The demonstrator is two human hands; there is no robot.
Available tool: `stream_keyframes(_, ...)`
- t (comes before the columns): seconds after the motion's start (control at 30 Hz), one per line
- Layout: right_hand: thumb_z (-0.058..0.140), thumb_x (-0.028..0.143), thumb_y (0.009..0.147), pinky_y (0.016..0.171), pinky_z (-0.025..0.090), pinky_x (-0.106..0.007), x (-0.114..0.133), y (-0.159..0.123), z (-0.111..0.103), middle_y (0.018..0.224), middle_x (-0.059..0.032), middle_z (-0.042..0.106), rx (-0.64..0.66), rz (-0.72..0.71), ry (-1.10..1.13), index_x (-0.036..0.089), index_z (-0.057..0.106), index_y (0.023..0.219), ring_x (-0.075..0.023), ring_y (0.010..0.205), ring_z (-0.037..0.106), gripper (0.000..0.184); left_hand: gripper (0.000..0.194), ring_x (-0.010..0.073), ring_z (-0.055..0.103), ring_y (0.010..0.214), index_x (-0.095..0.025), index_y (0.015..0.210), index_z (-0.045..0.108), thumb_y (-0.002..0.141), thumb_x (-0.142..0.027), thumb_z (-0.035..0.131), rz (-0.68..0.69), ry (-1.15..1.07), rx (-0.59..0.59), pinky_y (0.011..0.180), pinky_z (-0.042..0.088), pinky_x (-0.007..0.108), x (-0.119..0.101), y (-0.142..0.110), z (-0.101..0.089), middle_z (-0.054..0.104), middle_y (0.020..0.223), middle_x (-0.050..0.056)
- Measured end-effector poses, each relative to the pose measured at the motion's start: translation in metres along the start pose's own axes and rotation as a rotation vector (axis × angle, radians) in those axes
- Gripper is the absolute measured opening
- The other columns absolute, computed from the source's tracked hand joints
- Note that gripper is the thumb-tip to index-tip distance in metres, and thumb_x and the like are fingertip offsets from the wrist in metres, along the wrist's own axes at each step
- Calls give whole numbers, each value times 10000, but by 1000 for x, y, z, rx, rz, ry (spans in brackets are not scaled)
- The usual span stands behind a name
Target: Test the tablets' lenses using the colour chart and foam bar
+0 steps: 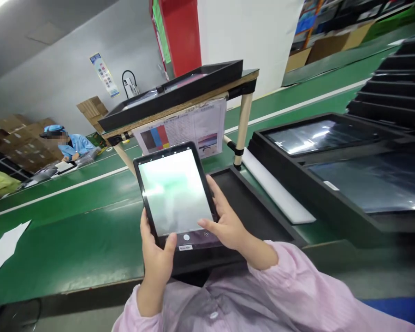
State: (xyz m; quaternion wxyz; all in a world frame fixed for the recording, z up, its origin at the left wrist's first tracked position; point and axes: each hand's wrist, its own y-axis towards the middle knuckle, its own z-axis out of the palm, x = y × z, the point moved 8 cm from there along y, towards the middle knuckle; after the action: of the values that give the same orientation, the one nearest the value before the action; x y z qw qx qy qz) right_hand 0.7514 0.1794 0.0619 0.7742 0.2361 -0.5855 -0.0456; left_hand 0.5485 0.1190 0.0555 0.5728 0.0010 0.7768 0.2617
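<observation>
A black-framed tablet [174,193] is held upright and slightly tilted in front of me, its lit screen showing a pale, blurred camera picture with a round white button near the bottom. My left hand [157,256] grips its lower left edge, thumb on the front. My right hand [226,221] wraps the right edge, with the thumb over the lower right of the screen. Behind and below the tablet lies a black tray [256,207] on the bench, partly hidden by the tablet and my hands.
A raised shelf [247,78] carries another black tray [224,69] with panels; a printed sheet [210,120] hangs under it. To the right are a white foam strip [276,189], a black tray of panels [352,184] and stacked trays [394,87]. A person [72,143] sits far left.
</observation>
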Motion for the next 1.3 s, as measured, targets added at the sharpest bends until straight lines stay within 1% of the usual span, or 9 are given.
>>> stream_keyframes(0.1,766,449,820,1140,440,-442,3,10,-14,1610,-111,336,-9,-88,-4,296,172,1608,-273,1414,452,999,1000,321,348,1483,-218,1566,203,785,-451,782,111,122,-55,1211,317,470,-10,5,10,296,1616,185)
stream_keyframes(0.17,781,514,786,1160,413,-451,-4,17,-21,1590,-104,378,-5,-81,46,286,303,1557,-285,1432,426,935,1060,334,320,1494,-210,1571,156,764,-454,797,152,192,-69,1219,293,504,-10,7,17,264,1618,208)
stream_keyframes(0.3,791,686,679,996,540,-457,-31,24,-31,1292,-112,656,3,67,180,265,530,1322,-300,1170,648,812,1168,377,288,1505,-176,1572,80,722,-491,816,171,325,-44,1208,294,562,-6,5,29,244,1600,261)
stream_keyframes(0.37,812,721,611,888,582,-443,-43,24,-36,1108,-100,717,-23,123,192,249,579,1187,-293,1013,700,781,1213,399,292,1500,-161,1568,69,690,-507,830,169,387,-30,1190,324,578,-6,4,34,253,1587,278)
stream_keyframes(0.47,859,689,556,830,592,-421,-55,24,-43,996,-80,720,-46,161,183,237,600,1091,-278,928,704,746,1236,417,307,1491,-137,1561,73,666,-516,837,157,448,-22,1166,362,588,-5,4,38,270,1570,297)
stream_keyframes(0.73,882,653,544,886,575,-434,-55,28,-41,1033,-85,720,-8,149,164,230,635,1101,-287,975,701,742,1226,416,301,1495,-115,1556,50,687,-498,825,148,501,-70,1159,383,561,2,3,42,251,1569,321)
stream_keyframes(0.93,900,616,537,860,591,-447,-59,27,-43,980,-74,730,4,158,165,217,641,1012,-282,927,711,672,1361,423,366,1460,-111,1559,22,610,-617,856,160,497,-76,1140,411,540,5,-1,42,303,1540,332)
stream_keyframes(1.13,902,625,521,878,588,-466,-61,26,-42,976,-82,735,11,174,174,217,648,1023,-316,1018,699,694,1315,425,394,1443,-97,1554,62,643,-698,797,208,485,-107,1120,431,541,2,-3,40,309,1530,345)
stream_keyframes(1.3,894,644,519,840,599,-471,-60,25,-41,960,-86,739,9,192,161,223,649,1011,-316,981,706,693,1315,432,360,1460,-107,1545,100,615,-702,813,153,415,-111,1153,380,568,5,-3,39,330,1523,330)
